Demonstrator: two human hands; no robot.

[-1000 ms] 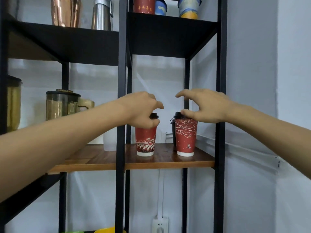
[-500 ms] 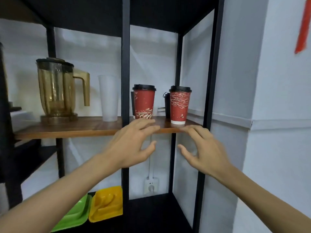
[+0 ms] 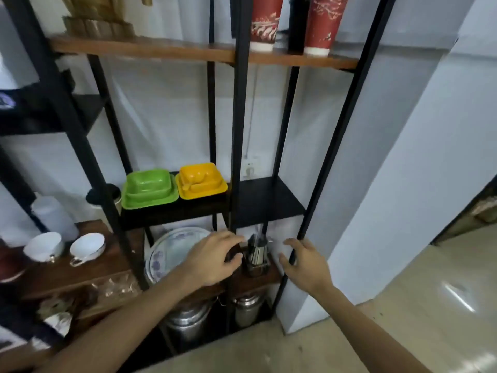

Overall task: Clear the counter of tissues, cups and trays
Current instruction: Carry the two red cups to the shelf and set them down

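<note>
Two red paper cups, one on the left (image 3: 263,25) and one on the right (image 3: 322,25), stand side by side on the upper wooden shelf (image 3: 161,51) of a black metal rack; their lids are cut off by the top edge. A green tray (image 3: 148,189) and a yellow tray (image 3: 201,180) sit on the black shelf below. My left hand (image 3: 213,258) hangs low in front of the rack with loosely curled fingers and holds nothing. My right hand (image 3: 304,262) is beside it, fingers spread, empty, close to the rack's right post.
A large patterned plate (image 3: 172,249) and a metal utensil holder (image 3: 256,254) stand on the low wooden shelf behind my hands. Two white teacups (image 3: 64,247) sit at left. Steel pots (image 3: 188,321) are below. A white wall (image 3: 403,184) flanks the rack on the right.
My hands let go of the two red cups, left them on the upper shelf and dropped well below it. The camera has tilted down to the lower shelves.
</note>
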